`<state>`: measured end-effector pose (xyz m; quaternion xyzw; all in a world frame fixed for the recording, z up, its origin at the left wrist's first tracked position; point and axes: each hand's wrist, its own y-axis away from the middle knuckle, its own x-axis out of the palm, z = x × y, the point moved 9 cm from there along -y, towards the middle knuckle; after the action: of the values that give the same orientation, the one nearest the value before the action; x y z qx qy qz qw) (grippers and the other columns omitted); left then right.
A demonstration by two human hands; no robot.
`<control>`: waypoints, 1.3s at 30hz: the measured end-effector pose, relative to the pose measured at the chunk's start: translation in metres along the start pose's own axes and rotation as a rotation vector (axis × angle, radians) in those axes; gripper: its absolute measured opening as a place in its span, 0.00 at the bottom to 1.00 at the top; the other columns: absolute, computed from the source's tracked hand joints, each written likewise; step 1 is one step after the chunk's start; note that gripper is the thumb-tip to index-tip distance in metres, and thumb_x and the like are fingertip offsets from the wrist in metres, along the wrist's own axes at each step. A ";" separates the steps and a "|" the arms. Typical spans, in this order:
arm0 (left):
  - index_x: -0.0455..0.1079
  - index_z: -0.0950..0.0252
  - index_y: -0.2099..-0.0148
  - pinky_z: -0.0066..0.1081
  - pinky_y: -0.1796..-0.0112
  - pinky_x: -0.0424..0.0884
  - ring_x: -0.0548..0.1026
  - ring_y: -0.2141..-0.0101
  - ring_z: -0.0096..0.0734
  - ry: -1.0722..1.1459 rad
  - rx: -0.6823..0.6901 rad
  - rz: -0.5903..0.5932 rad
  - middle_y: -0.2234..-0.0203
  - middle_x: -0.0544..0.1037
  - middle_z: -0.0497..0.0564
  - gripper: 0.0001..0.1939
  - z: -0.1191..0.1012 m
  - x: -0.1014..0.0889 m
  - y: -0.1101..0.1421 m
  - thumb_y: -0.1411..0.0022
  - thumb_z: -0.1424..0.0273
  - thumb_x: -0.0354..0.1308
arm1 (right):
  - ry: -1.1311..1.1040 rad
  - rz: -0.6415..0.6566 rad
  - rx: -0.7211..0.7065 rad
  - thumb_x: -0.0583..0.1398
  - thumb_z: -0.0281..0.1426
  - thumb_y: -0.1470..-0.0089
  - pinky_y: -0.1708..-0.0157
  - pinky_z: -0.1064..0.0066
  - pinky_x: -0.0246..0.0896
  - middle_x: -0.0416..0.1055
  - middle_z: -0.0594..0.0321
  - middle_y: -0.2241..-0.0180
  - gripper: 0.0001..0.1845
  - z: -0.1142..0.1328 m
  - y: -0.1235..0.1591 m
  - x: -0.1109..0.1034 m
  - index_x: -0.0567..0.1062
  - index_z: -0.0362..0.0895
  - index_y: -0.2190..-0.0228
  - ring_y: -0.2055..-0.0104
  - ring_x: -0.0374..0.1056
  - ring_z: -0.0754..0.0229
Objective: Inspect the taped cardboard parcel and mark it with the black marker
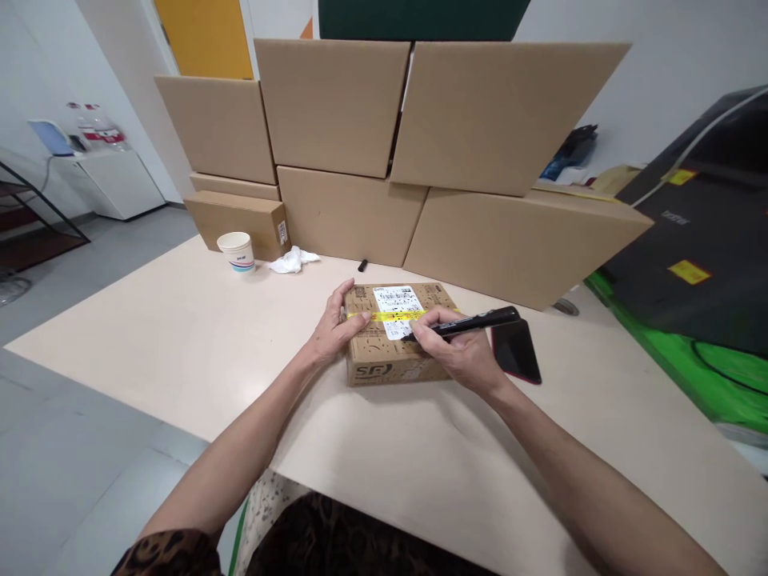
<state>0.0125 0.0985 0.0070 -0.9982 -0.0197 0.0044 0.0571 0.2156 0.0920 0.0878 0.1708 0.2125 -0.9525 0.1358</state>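
Observation:
A small brown cardboard parcel (384, 356) lies on the beige table (180, 336), with a white shipping label (397, 308) and a strip of yellow tape across its top. My left hand (336, 324) rests on the parcel's left edge, fingers curled over the top and holding it steady. My right hand (456, 352) grips a black marker pen (474, 322), its tip touching the lower part of the label. A dark phone with a red edge (517, 350) lies on the table just right of my right hand.
Several large cardboard boxes (420, 160) are stacked along the table's far side. A paper cup (237, 250), a crumpled white tissue (293, 259) and a small black cap (362, 265) sit before them. A black and green machine (702, 264) stands to the right.

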 end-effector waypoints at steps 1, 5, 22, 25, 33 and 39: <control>0.53 0.58 0.25 0.63 0.34 0.62 0.65 0.34 0.61 0.008 0.004 -0.001 0.33 0.62 0.65 0.48 0.000 0.000 0.000 0.41 0.53 0.69 | -0.009 0.011 -0.002 0.63 0.41 0.45 0.73 0.68 0.56 0.66 0.67 0.79 0.16 0.001 0.000 0.002 0.71 0.47 0.79 0.75 0.61 0.63; 0.56 0.56 0.26 0.62 0.33 0.62 0.64 0.34 0.61 0.024 0.026 -0.015 0.33 0.62 0.63 0.47 0.000 -0.002 0.000 0.42 0.55 0.70 | -0.047 0.062 -0.007 0.63 0.39 0.47 0.75 0.69 0.55 0.63 0.68 0.80 0.16 0.007 -0.001 0.010 0.68 0.47 0.80 0.76 0.59 0.64; 0.54 0.57 0.25 0.67 0.34 0.62 0.63 0.33 0.66 0.047 0.005 -0.002 0.33 0.61 0.65 0.48 0.000 0.000 0.000 0.41 0.56 0.70 | -0.034 0.001 -0.040 0.63 0.36 0.48 0.76 0.69 0.57 0.66 0.67 0.81 0.15 0.010 0.010 -0.006 0.69 0.47 0.82 0.77 0.60 0.63; 0.54 0.58 0.25 0.67 0.33 0.59 0.62 0.33 0.66 0.022 0.007 -0.004 0.32 0.61 0.65 0.48 -0.002 -0.001 0.000 0.41 0.56 0.70 | -0.035 -0.003 -0.041 0.63 0.36 0.48 0.76 0.70 0.56 0.65 0.67 0.81 0.15 0.007 0.011 -0.013 0.69 0.47 0.83 0.78 0.59 0.64; 0.51 0.58 0.25 0.66 0.32 0.59 0.63 0.33 0.64 0.013 0.005 0.014 0.31 0.60 0.64 0.49 -0.002 0.000 0.000 0.41 0.52 0.69 | -0.022 -0.028 -0.077 0.62 0.36 0.48 0.76 0.70 0.56 0.66 0.66 0.80 0.14 0.007 0.014 -0.023 0.69 0.47 0.81 0.77 0.61 0.63; 0.51 0.58 0.26 0.64 0.33 0.60 0.64 0.34 0.62 0.006 0.009 0.012 0.32 0.61 0.64 0.50 0.000 -0.001 -0.001 0.42 0.51 0.69 | -0.035 -0.028 -0.103 0.61 0.37 0.45 0.75 0.69 0.59 0.65 0.67 0.80 0.15 0.013 0.010 -0.012 0.68 0.47 0.81 0.77 0.61 0.64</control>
<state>0.0111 0.0996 0.0076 -0.9980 -0.0138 0.0017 0.0619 0.2264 0.0796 0.0997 0.1438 0.2612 -0.9450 0.1347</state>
